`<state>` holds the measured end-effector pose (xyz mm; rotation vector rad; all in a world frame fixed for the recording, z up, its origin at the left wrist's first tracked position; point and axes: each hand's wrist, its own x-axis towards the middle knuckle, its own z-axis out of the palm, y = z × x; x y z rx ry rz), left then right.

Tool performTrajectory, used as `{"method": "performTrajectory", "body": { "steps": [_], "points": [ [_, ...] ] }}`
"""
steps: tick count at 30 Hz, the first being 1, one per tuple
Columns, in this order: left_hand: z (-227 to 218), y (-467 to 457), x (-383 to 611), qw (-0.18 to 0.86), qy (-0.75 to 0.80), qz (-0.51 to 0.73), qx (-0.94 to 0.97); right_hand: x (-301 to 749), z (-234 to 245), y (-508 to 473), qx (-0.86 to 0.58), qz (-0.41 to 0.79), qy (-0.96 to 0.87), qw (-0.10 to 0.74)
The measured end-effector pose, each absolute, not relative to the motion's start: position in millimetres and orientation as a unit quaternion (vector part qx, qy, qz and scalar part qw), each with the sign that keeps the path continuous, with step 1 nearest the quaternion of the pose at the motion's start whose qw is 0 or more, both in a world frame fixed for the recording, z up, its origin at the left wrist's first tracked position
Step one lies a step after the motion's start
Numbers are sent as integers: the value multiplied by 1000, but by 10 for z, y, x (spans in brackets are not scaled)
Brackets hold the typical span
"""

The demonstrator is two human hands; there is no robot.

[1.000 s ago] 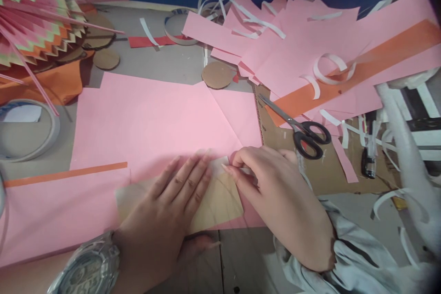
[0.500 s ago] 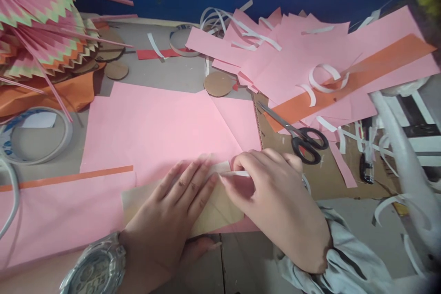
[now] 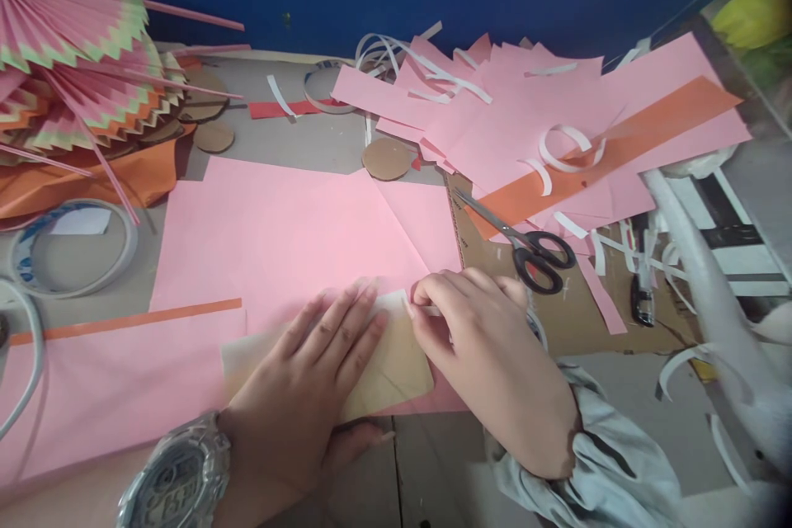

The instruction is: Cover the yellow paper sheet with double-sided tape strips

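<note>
My left hand (image 3: 309, 363) lies flat with its fingers spread over a pale yellow card (image 3: 402, 363), which rests on pink paper (image 3: 278, 231). A short white strip (image 3: 393, 301) of tape lies along the card's upper edge, beside my left fingertips. At the right end of that edge, the thumb and forefinger of my right hand (image 3: 483, 355) pinch a thin white piece of tape, mostly hidden by the fingers. Part of a tape roll (image 3: 537, 328) shows behind the right hand. Scissors (image 3: 520, 243) with black handles lie beyond it on cardboard.
A pile of pink sheets (image 3: 507, 115) with an orange strip (image 3: 649, 144) and white curls lies back right. Pleated paper fans (image 3: 74, 58) and a large tape roll (image 3: 127, 256) are at left. A cardboard disc (image 3: 387, 158) and a cutter (image 3: 643, 297) lie nearby.
My right thumb and forefinger have closed nearer the card's upper right corner, and less of the white piece shows between them. My left hand stays pressed on the card. The view has shifted slightly.
</note>
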<state>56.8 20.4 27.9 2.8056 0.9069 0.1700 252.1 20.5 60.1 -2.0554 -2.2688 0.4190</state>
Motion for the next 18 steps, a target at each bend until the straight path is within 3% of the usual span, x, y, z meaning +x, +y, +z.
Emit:
{"method": "performTrajectory", "body": {
  "steps": [18],
  "points": [
    [321, 243, 560, 92, 282, 35, 954, 2517, 586, 189, -661, 115, -741, 21]
  ]
}}
